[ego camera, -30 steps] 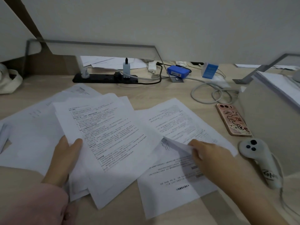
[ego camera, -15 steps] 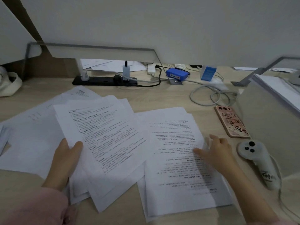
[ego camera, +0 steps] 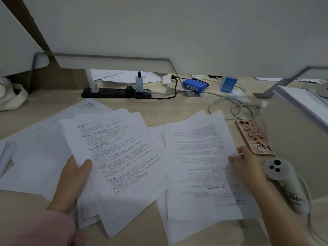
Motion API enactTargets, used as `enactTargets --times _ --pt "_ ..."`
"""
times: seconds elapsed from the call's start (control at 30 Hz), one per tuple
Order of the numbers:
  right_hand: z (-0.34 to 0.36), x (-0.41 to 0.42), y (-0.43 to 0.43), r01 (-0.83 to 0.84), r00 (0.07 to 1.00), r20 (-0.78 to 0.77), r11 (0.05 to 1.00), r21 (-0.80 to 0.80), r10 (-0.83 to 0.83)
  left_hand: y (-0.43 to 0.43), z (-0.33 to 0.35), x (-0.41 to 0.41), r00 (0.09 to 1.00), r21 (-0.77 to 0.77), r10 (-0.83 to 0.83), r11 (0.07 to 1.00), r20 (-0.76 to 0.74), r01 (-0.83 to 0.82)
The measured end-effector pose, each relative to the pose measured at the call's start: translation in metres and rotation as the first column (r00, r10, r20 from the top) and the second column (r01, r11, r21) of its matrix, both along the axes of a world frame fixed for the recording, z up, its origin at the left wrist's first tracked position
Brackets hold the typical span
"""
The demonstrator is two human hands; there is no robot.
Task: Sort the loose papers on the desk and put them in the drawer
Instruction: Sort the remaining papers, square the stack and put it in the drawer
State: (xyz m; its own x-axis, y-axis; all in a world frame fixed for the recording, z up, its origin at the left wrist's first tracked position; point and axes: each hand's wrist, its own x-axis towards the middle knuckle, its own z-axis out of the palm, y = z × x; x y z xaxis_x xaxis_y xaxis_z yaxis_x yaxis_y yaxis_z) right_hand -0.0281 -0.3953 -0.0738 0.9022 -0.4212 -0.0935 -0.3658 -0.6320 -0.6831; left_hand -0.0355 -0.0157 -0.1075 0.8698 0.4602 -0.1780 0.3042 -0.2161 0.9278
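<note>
I'm seeing the right hand (ego camera: pixel 246 167) pinching the right edge of the right-hand sheets (ego camera: pixel 200 166) — a second ago it was lifting one corner; now they're lying stacked, squaring up. The left hand (ego camera: pixel 71 181) is gripping the fanned sheaf (ego camera: pixel 115 153), thumb on top. Other papers (ego camera: pixel 35 157) are lying loose on the desk (ego camera: pixel 177 108) — sorting is partway, I judge, with no drawer showing.

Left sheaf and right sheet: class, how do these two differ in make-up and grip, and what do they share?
The left sheaf is several fanned pages; the right sheet is one top page. The left hand grips the left sheaf's left edge; the right hand holds the right sheet's right edge. Both are white printed paper.
</note>
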Motion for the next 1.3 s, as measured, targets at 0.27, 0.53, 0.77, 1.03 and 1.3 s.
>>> enactTargets --times 0.27,0.53,0.77,1.03,1.3 --pt "0.038 0.009 -0.004 0.142 0.879 0.403 0.947 0.289 -0.254 -0.001 0.002 -0.003 1.0 -0.006 -0.012 1.0 -0.01 0.012" --pt "0.027 0.011 -0.001 0.1 0.975 0.145 0.914 0.392 -0.169 -0.003 0.005 -0.003 1.0 -0.006 -0.001 1.0 -0.011 0.0" --pt "0.006 0.012 0.006 0.174 0.978 -0.005 0.804 0.569 -0.209 -0.004 0.008 -0.004 1.0 0.017 -0.026 1.0 -0.01 0.026" --pt "0.033 0.019 0.016 -0.039 0.942 0.331 0.968 0.248 -0.047 -0.003 0.008 -0.004 0.999 0.003 -0.027 1.0 -0.042 0.027" --pt "0.113 0.031 0.047 -0.201 0.661 0.741 0.979 0.02 0.121 -0.005 0.014 -0.006 0.998 -0.02 -0.056 0.998 -0.009 0.056"
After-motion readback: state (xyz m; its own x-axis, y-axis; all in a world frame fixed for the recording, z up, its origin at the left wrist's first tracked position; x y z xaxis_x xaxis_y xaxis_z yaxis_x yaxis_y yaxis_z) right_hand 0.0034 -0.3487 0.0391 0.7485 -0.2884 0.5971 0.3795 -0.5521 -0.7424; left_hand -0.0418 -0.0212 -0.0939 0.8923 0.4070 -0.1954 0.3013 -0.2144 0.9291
